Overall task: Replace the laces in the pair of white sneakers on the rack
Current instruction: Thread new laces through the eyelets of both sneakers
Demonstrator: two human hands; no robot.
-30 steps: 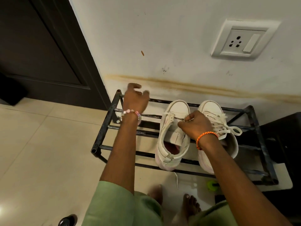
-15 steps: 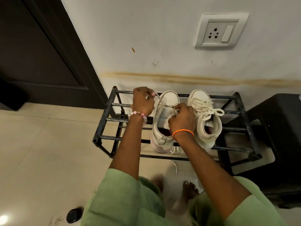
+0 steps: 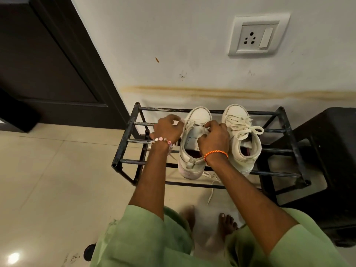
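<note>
The left hand [image 3: 167,130], raised and apart a second ago, is now being held curled at the left sneaker [image 3: 193,143] on the rack [image 3: 123,143]; the lace [image 3: 194,124] is being pinched by the right hand [image 3: 212,139]; threading is being judged underway, right sneaker [image 3: 242,137] already laced

Black rack [image 3: 123,143] under two white sneakers [image 3: 194,151]

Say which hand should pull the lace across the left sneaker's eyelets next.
Probably the left hand: it grips the lace beside the left sneaker, while the right hand pinches at the eyelets.
</note>
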